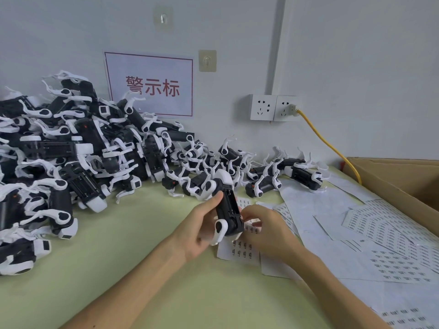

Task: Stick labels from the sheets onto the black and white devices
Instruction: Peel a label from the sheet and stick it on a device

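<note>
We see the left hand gripping one black and white device, fingers curled round its body, just above the middle of the desk. The right hand has bent fingertips touching the device's right side; we cannot tell whether they pinch a label or only press. Just beneath both hands lies a label sheet. More sheets spread toward the desk's right edge, beside a cardboard box. A pile of devices fills the far left corner.
</note>
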`<state>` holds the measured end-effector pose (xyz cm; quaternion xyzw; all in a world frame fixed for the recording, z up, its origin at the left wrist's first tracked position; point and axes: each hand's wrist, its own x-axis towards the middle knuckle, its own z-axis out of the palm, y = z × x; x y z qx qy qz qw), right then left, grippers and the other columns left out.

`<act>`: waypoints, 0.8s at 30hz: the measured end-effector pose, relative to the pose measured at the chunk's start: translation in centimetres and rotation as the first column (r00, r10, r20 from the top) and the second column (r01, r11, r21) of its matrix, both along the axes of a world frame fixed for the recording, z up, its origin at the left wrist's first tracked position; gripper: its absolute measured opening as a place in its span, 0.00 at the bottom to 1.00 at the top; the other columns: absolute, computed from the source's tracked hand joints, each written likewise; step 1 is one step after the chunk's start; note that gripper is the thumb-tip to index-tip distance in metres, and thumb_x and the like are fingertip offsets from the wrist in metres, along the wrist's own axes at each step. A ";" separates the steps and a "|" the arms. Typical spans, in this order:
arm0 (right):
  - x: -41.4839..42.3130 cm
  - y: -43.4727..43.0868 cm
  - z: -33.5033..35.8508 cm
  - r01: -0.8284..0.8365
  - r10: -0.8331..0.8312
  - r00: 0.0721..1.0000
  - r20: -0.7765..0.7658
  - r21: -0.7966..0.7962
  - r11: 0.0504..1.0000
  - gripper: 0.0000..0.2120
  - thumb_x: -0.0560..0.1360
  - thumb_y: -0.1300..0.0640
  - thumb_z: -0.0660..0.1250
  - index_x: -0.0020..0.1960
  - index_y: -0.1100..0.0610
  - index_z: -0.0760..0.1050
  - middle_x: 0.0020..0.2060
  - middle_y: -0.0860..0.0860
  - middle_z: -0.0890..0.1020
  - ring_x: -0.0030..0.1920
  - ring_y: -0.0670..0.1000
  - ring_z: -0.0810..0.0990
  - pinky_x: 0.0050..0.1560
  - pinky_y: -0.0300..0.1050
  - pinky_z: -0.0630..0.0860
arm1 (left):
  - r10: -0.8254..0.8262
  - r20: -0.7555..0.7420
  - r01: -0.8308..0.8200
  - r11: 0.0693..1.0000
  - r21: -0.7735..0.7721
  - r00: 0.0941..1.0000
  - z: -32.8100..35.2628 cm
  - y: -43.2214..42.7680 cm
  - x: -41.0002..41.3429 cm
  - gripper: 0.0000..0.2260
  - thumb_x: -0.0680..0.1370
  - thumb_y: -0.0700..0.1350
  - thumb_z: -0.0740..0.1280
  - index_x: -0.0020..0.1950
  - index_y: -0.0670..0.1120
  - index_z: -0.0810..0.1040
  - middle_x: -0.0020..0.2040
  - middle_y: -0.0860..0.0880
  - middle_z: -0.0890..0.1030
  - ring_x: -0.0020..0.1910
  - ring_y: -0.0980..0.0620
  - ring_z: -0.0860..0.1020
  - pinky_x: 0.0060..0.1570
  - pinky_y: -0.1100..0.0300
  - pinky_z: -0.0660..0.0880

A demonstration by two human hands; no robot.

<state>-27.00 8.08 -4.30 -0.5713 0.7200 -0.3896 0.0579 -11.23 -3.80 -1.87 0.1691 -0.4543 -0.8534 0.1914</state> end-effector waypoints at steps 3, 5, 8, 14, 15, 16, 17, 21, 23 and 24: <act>0.3 0.0 0.3 -0.017 0.018 0.997 0.074 -0.005 1.000 0.05 0.72 0.54 0.77 0.45 0.47 0.83 0.41 0.38 0.84 0.47 0.39 0.82 0.50 0.30 0.76 | 0.030 -0.073 -0.025 0.998 0.061 0.997 0.2 -0.5 0.2 0.18 0.73 0.53 0.72 0.55 0.41 0.87 0.53 0.40 0.84 0.52 0.43 0.84 0.55 0.51 0.81; 0.6 0.1 0.5 -0.005 0.007 0.994 0.105 -0.014 1.000 0.04 0.72 0.52 0.77 0.42 0.44 0.83 0.40 0.36 0.84 0.46 0.38 0.82 0.49 0.29 0.75 | 0.034 -0.103 -0.026 0.997 0.071 0.994 0.4 -0.6 0.4 0.19 0.73 0.53 0.72 0.55 0.41 0.87 0.52 0.41 0.84 0.51 0.44 0.84 0.54 0.52 0.81; 0.9 0.2 0.7 0.034 -0.027 0.993 0.111 -0.059 0.998 0.08 0.71 0.54 0.78 0.38 0.43 0.81 0.39 0.36 0.83 0.45 0.39 0.82 0.46 0.33 0.78 | 0.023 -0.096 -0.017 0.998 0.058 0.995 0.5 -0.3 0.3 0.18 0.74 0.53 0.71 0.55 0.41 0.87 0.50 0.41 0.83 0.50 0.43 0.83 0.49 0.52 0.83; 1.1 0.2 1.1 0.100 -0.091 0.992 0.093 -0.102 0.990 0.15 0.70 0.58 0.79 0.33 0.42 0.79 0.33 0.38 0.83 0.40 0.39 0.82 0.40 0.30 0.74 | 0.046 -0.070 -0.045 0.999 0.013 0.996 0.1 -0.3 -0.1 0.18 0.72 0.54 0.72 0.53 0.43 0.88 0.50 0.42 0.85 0.47 0.46 0.84 0.52 0.52 0.82; 1.1 0.2 1.1 0.105 -0.096 0.990 0.103 -0.094 0.990 0.15 0.70 0.59 0.78 0.33 0.42 0.80 0.32 0.38 0.83 0.39 0.39 0.82 0.40 0.30 0.74 | 0.046 -0.059 -0.047 0.999 -0.006 0.997 -0.1 -0.3 -0.2 0.18 0.72 0.55 0.73 0.54 0.43 0.88 0.50 0.43 0.85 0.48 0.46 0.84 0.55 0.50 0.81; 1.2 0.1 1.1 0.113 -0.102 0.987 0.123 -0.083 0.990 0.14 0.70 0.60 0.78 0.33 0.44 0.81 0.32 0.40 0.83 0.39 0.40 0.83 0.40 0.31 0.75 | 0.039 -0.051 -0.040 0.999 -0.020 0.998 -0.2 -0.2 -0.3 0.18 0.73 0.55 0.73 0.54 0.44 0.88 0.50 0.43 0.85 0.48 0.46 0.84 0.59 0.49 0.79; 1.1 0.2 1.2 0.123 -0.112 0.983 0.146 -0.072 0.990 0.11 0.71 0.61 0.77 0.33 0.48 0.83 0.33 0.41 0.84 0.38 0.41 0.83 0.39 0.31 0.75 | 0.030 -0.049 -0.032 0.999 -0.028 0.998 -0.3 -0.1 -0.4 0.18 0.73 0.55 0.74 0.54 0.44 0.88 0.50 0.43 0.85 0.48 0.46 0.84 0.61 0.48 0.78; 0.8 0.4 1.5 0.146 -0.135 0.952 0.275 -0.022 0.989 0.07 0.73 0.60 0.75 0.36 0.55 0.85 0.32 0.47 0.85 0.36 0.46 0.85 0.35 0.34 0.75 | 0.003 -0.099 -0.004 1.000 -0.004 0.995 -0.1 -0.1 -0.4 0.21 0.66 0.56 0.78 0.52 0.43 0.88 0.49 0.44 0.85 0.46 0.47 0.85 0.49 0.52 0.82; 0.8 0.5 1.7 0.151 -0.142 0.945 0.293 -0.010 0.988 0.07 0.73 0.59 0.75 0.37 0.54 0.86 0.33 0.47 0.86 0.37 0.47 0.85 0.36 0.35 0.76 | -0.008 -0.101 0.010 1.000 0.021 0.995 -0.1 -0.2 -0.4 0.22 0.65 0.55 0.79 0.53 0.42 0.88 0.49 0.44 0.85 0.46 0.47 0.85 0.47 0.54 0.82; 0.8 0.5 1.7 0.153 -0.145 0.945 0.294 -0.002 0.988 0.07 0.73 0.58 0.75 0.37 0.54 0.86 0.33 0.46 0.86 0.37 0.46 0.85 0.36 0.35 0.77 | -0.021 -0.091 0.023 1.000 0.021 0.996 -0.2 -0.2 -0.3 0.23 0.65 0.55 0.79 0.53 0.42 0.88 0.49 0.43 0.85 0.46 0.46 0.85 0.47 0.54 0.82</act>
